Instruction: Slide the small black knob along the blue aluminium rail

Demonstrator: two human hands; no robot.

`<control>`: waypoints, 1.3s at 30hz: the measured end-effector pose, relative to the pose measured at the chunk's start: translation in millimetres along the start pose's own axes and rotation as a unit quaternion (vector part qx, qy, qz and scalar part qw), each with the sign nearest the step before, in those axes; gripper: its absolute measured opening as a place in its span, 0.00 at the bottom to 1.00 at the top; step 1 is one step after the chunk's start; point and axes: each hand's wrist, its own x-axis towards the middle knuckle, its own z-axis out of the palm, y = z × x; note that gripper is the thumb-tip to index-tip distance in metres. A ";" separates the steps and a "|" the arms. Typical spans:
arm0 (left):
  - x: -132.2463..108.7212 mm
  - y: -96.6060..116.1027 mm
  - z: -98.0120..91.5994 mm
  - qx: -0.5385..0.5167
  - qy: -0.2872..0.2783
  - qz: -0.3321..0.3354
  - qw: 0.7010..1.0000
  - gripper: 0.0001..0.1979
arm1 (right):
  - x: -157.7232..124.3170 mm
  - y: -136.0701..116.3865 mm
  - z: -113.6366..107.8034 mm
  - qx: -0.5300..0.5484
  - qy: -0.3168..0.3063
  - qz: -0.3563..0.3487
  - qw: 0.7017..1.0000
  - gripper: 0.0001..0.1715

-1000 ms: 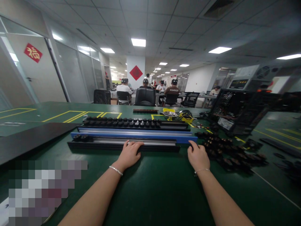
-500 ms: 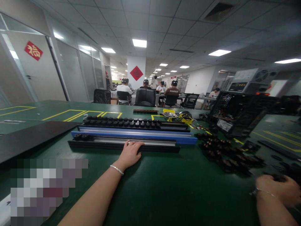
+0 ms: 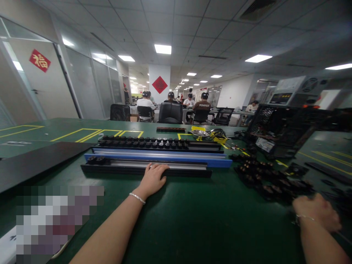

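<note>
My left hand (image 3: 154,176) lies over the front wall of a long black channel (image 3: 118,171), fingers bent over its edge and thumb in front. Two round black parts (image 3: 96,160) sit at the channel's left end, with a bare metallic strip along the rest. Behind it lies a blue rail (image 3: 217,162), then another black rail with rows of small black parts (image 3: 143,144). At the right, my right hand (image 3: 316,212) is beside a heap of small black parts (image 3: 266,181). Motion blurs its fingers, so whether it holds anything is unclear.
An open computer case (image 3: 280,128) with a power supply (image 3: 294,91) on top stands at the back right. Near it are a metal dish (image 3: 200,133) and a yellow item (image 3: 220,138). A dark panel (image 3: 41,161) lies left. Several people sit beyond the green table (image 3: 206,227).
My right hand has moved a little left and up, and turned, near the heap of black parts. My left hand has stayed on the black channel.
</note>
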 end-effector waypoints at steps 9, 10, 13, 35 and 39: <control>2.6 -37.9 -16.4 0.062 0.170 -0.248 0.952 0.18 | -56.2 -169.5 -48.7 0.069 -0.040 -0.356 0.931 0.27; 0.8 -46.4 -19.9 0.059 0.190 -0.297 0.934 0.19 | -67.1 -188.1 -48.9 0.080 -0.074 -0.403 0.909 0.26; -5.3 -70.6 -30.8 0.031 0.234 -0.416 0.878 0.21 | -97.4 -236.0 -47.1 0.121 -0.150 -0.452 0.871 0.26; -12.4 -111.9 -50.9 -0.059 0.233 -0.543 0.805 0.27 | -109.6 -282.4 -20.2 0.246 -0.215 -0.352 0.877 0.10; -13.9 -115.6 -50.5 -0.056 0.243 -0.543 0.802 0.26 | -109.6 -280.9 -20.7 0.252 -0.218 -0.350 0.875 0.10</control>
